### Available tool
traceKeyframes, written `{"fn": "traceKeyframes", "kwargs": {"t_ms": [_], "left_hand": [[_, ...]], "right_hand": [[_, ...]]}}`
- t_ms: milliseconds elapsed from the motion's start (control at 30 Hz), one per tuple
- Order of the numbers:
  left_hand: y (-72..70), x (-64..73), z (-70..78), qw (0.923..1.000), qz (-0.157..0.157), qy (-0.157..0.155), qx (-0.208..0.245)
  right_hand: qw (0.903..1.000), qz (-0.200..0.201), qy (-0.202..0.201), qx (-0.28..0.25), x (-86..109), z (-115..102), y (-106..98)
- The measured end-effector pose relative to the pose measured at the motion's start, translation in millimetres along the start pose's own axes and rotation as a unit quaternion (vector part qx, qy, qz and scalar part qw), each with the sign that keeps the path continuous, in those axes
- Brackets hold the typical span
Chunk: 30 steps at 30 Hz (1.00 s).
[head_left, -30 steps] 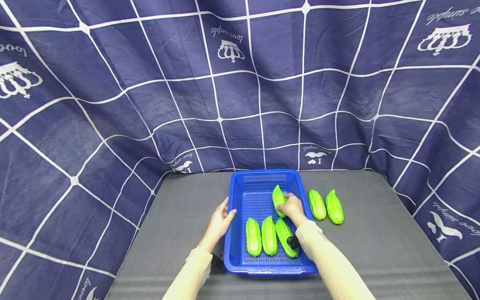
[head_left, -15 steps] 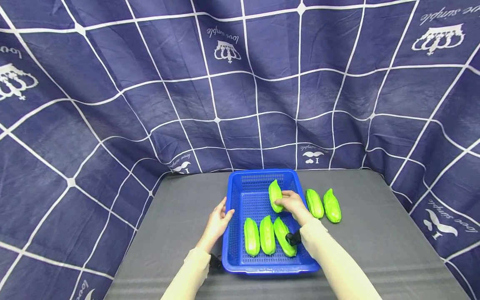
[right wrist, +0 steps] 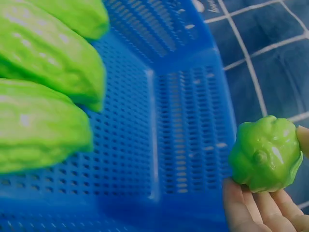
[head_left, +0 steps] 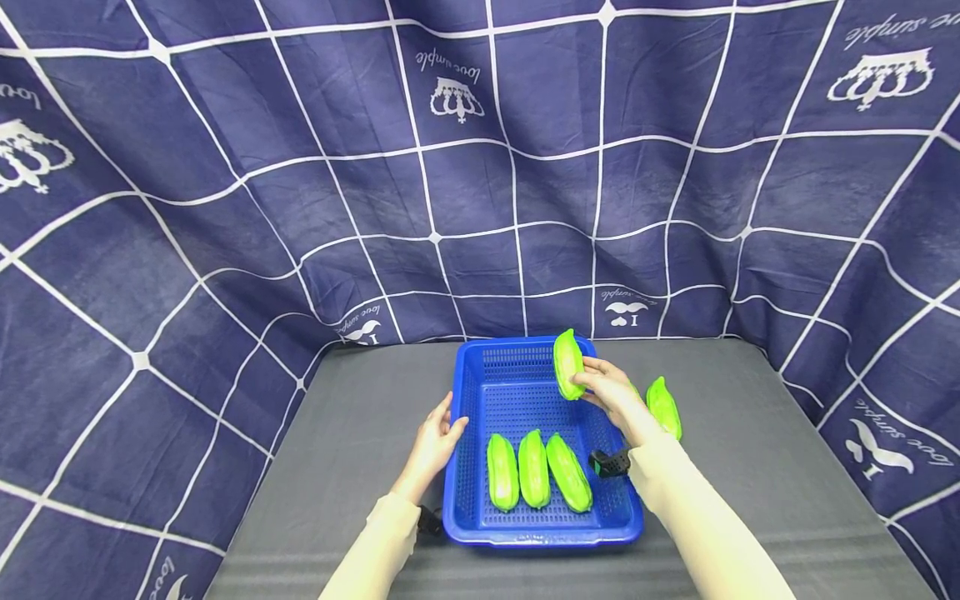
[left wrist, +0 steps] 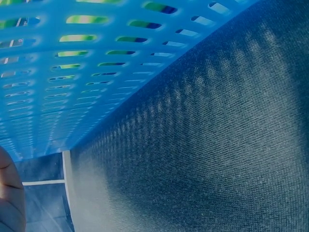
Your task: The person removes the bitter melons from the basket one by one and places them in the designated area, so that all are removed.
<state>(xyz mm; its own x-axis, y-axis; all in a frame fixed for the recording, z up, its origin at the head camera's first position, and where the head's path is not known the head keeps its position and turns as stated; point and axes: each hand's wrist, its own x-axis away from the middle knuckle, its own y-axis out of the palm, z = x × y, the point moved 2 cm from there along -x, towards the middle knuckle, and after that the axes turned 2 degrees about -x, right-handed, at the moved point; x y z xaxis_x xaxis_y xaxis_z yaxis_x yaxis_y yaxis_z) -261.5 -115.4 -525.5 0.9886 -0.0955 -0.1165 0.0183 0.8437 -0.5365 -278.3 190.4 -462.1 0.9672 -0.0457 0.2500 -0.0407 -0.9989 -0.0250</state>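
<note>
A bitter melon (head_left: 568, 365), bright green and ridged, is held up in my right hand (head_left: 613, 393), with the thumb on its near side and fingers along its right. It overlaps the far right rim of the blue plastic basket (head_left: 543, 537); in the right wrist view its rounded end (right wrist: 266, 155) faces the camera. My left hand (head_left: 433, 442) grips the basket's left rim, thumb over it and fingers outside; the left wrist view shows only part of that hand (left wrist: 8, 193). Three bitter melons (head_left: 534, 469) lie side by side on the basket floor near its front.
Right of the basket, another bitter melon (head_left: 663, 408) lies on the grey tabletop (head_left: 757, 450). A second one beside it is mostly hidden by my right hand. A blue checked curtain (head_left: 525, 192) hangs behind and around the table.
My right hand has raised the bitter melon off the basket floor and carried it away and rightward, toward the far right rim. The left hand stays put at the left rim.
</note>
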Motion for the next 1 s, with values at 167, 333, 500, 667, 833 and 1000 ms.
{"fn": "traceKeyframes", "kwargs": {"t_ms": [167,333,500,667,833,1000], "left_hand": [[0.7,-0.8,-0.9,1.0000,-0.003,-0.001,0.005],[0.5,-0.9,-1.3,1.0000,0.000,-0.001,0.004],[0.2,-0.8,-1.0,1.0000,0.001,0.004,0.000],[-0.2,-0.8,-0.6,1.0000,0.003,0.004,0.002],[-0.1,-0.3,-0.5,1.0000,-0.002,0.004,0.009],[0.4,-0.1,-0.4,0.9999,-0.005,0.006,0.012]], "right_hand": [[0.9997,0.015,-0.018,0.003,9.4,-12.0,-25.4],[0.9991,0.036,-0.023,0.002,14.9,-13.1,-58.8],[0.9968,0.079,-0.011,0.006,21.2,-2.6,-94.9],[0.9898,0.129,0.004,0.060,29.8,14.6,-129.6],[0.9823,0.161,0.027,0.091,35.1,34.2,-155.7],[0.9736,0.179,0.056,0.131,37.7,49.4,-169.3]]}}
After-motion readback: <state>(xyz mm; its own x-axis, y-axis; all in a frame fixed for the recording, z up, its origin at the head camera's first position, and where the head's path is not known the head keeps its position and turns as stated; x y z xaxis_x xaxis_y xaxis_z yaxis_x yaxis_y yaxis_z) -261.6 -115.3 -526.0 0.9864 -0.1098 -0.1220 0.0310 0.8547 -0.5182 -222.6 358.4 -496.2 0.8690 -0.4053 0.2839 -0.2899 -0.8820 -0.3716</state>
